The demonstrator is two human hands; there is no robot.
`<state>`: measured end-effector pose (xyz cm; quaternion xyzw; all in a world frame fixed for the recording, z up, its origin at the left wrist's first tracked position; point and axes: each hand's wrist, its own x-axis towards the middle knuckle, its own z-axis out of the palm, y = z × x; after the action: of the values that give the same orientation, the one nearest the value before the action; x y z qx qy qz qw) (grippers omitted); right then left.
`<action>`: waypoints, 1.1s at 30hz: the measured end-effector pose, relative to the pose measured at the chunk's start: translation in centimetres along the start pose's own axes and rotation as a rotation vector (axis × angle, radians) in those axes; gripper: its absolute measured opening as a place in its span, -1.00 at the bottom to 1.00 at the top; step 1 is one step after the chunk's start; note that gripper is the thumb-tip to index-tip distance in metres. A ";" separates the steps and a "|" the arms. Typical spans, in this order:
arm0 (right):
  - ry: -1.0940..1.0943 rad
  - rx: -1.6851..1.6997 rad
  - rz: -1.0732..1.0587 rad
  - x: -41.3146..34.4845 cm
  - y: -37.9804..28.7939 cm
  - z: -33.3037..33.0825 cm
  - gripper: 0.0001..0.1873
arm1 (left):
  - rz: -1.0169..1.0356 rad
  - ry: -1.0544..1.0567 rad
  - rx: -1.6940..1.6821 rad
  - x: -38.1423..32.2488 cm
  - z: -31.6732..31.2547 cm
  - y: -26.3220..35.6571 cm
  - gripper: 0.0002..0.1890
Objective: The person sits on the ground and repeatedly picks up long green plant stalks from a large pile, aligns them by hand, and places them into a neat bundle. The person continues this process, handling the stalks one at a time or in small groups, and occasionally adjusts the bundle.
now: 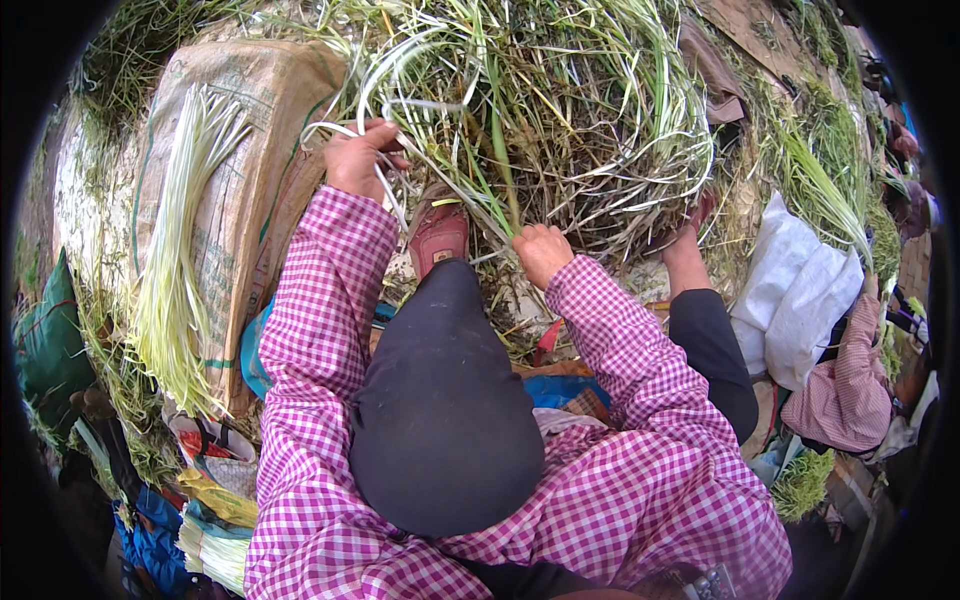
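Note:
My left hand (361,159) pinches a few long white plant stalks (365,86), which loop up and curl beyond the fingers. Lower and to the right, my right hand (541,253) is closed on the green and brown lower part of stalks (480,196) that run between both hands. Behind them spreads a large tangled heap of stalks (555,105), mixed green, white and dried brown. On the left, a neat bundle of pale stalks (180,232) with yellow-green tips lies across a tan woven sack (244,180).
My red shoe (439,234) stands at the heap's near edge, below the hands. A white sack (795,292) lies at right, near another person's checked sleeve (847,382) and a bundle of green stalks (825,184). A green bag (51,337) sits far left. Cut pale stalks (214,551) lie lower left.

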<state>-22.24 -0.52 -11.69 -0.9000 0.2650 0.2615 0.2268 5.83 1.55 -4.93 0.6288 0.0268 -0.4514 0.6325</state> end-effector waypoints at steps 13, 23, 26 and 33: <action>0.432 0.535 0.076 0.0 -2.1 -10.6 -0.61 | 0.129 -0.150 -0.161 -1.4 2.4 4.2 -0.85; 0.897 1.327 -0.095 3.0 -5.5 -12.0 -0.93 | 0.046 -0.530 -0.064 -4.1 4.7 2.2 -0.79; 0.698 1.485 -0.046 2.2 -5.4 -12.2 -0.93 | -0.006 -0.518 -0.048 -4.8 5.0 2.0 -0.79; 0.765 1.699 -0.179 2.0 -6.9 -13.3 -0.89 | -0.076 -0.550 -0.111 -5.5 5.1 1.4 -0.76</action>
<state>-12.03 -3.31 -0.92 -0.4744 0.3534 -0.3523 0.7252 0.69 0.07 0.54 0.4457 -0.0979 -0.6263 0.6321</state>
